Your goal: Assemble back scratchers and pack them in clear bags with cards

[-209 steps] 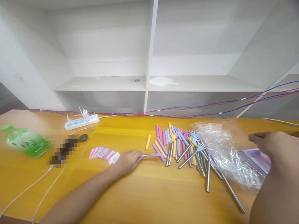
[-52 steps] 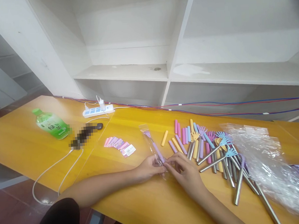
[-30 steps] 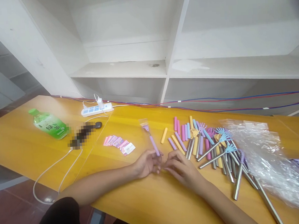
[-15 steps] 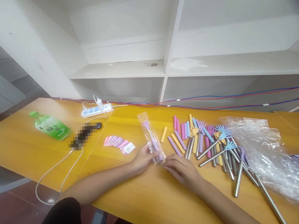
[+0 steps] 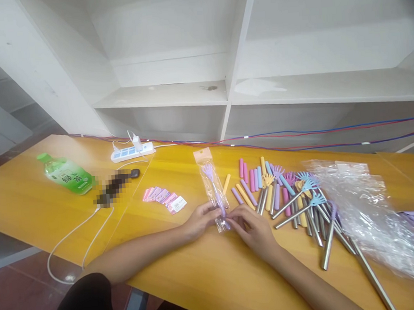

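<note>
A clear plastic bag (image 5: 203,156) holds a purple back scratcher (image 5: 208,172), hand-shaped end pointing away from me. My left hand (image 5: 201,220) is closed on the bag's near left side, thumb on top. From the right, my right hand (image 5: 251,225) pinches the bag's near right edge by the scratcher's handle. Just right of the bag lie coloured grip tubes (image 5: 246,197) in yellow, purple, pink and blue. Beyond them several back scratcher pieces with steel rods (image 5: 285,207) and coloured hand-shaped heads (image 5: 309,184) lie in a heap.
Clear plastic bags (image 5: 363,210) pile up at the right. Small printed cards (image 5: 163,197) are fanned out on the table left of my hands. Farther left are a green bottle (image 5: 68,173), a pixelated dark object (image 5: 112,189) and a white power strip (image 5: 132,152). Shelving (image 5: 163,95) stands behind.
The bagged scratcher has turned slightly more upright in view, its top facing me more flatly. My right hand has moved from beside the bag's lower end to a pinch on its edge.
</note>
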Demonstrator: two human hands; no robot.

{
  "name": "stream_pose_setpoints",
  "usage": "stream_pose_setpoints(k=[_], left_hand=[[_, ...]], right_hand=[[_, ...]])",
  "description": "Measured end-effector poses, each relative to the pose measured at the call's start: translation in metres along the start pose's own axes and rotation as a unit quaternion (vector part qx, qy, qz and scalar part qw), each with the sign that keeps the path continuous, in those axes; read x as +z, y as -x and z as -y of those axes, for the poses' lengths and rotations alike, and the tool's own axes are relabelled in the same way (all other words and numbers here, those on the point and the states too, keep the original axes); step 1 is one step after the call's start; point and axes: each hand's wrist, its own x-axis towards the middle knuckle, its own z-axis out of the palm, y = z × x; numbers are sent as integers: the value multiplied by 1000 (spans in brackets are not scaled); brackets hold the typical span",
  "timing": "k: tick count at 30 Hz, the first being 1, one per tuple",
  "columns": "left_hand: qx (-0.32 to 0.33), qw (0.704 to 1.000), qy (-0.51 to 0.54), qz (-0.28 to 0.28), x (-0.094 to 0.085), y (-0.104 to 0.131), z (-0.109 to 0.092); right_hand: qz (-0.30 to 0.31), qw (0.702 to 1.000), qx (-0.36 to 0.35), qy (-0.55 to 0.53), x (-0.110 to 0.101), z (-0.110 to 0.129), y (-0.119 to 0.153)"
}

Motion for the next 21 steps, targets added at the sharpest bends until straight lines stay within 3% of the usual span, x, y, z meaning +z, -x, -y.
stream_pose_setpoints(k=[7,13,17,21], left_hand=[[6,995,-69,68,-4,-1,6],[6,995,-76,56,-8,-2,14],[3,996,-71,55,-10,-4,14],[18,995,-81,46,-8,-4,11]], right_hand=[[-23,1000,-13,10,2,-2,1],[-31,999,-3,14,5,-6,4],[-28,999,30,-3,7,-7,4],[-17,992,111,-56,8,-5,2]])
